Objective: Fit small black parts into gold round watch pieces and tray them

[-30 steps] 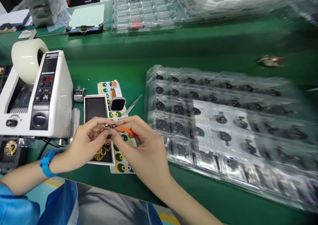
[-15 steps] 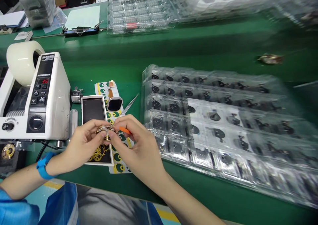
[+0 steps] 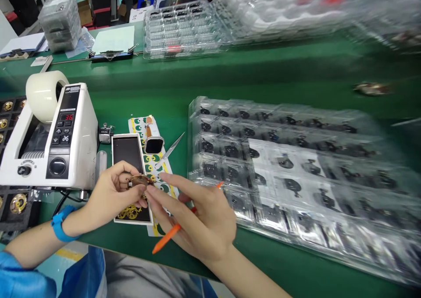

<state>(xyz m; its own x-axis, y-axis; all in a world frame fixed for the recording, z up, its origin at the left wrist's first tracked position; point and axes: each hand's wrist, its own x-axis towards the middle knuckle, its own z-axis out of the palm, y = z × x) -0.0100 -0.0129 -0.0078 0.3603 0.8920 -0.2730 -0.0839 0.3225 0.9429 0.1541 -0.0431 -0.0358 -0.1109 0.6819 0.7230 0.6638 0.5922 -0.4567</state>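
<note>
Orange stick [image 3: 167, 238] sits in right hand [image 3: 205, 217], metal part [image 3: 139, 181] in left hand [image 3: 113, 195].

The tape dispenser [image 3: 86, 144] bears M-1000, with a red 36 on its display [image 3: 68, 117] and 20 below.

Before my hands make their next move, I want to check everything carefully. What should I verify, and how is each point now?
1. Round gold-coloured part gripped: ok, in the fingers of the left hand.
2. Orange stick secured: ok, it lies across the fingers of the right hand.
3. Stick's near end at the part: not ok, it points toward your body, apart from the part.
4. Right fingertips clear of the part: cannot tell, they are too close to it.
5. Yellow rings inside the box: ok for those visible.
6. Tape dispenser display readable: ok, 36.
</note>
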